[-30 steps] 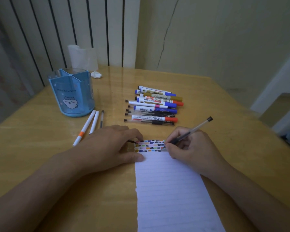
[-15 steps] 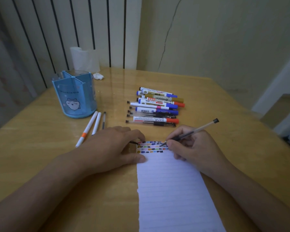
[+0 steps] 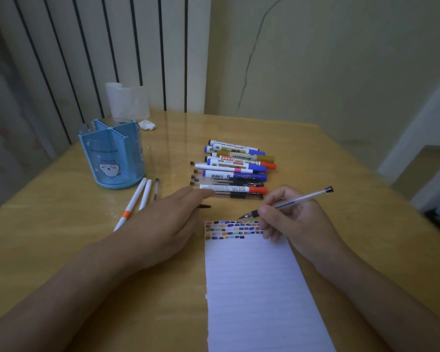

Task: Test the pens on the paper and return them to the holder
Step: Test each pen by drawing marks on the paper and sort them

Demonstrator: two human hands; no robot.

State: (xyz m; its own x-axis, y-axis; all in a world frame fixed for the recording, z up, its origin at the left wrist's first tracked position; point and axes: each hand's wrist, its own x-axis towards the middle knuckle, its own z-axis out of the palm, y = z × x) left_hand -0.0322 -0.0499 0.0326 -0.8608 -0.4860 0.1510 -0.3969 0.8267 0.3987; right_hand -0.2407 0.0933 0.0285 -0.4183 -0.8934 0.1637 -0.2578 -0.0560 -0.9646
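Clear pen (image 3: 294, 202) pinched in right hand (image 3: 294, 222), tip now lifted off paper (image 3: 254, 288) just past its top edge — stroke apparently finished, so capping and return due next. Left hand (image 3: 163, 224) off the sheet's corner since a moment ago, fingers straight, reaching forward toward row of pens (image 3: 235, 171) beyond. Small dark cap (image 3: 205, 206) just beside its fingertips. Further left, blue holder (image 3: 113, 153) — compartments seemingly empty; three pens (image 3: 140, 199) lying before it.
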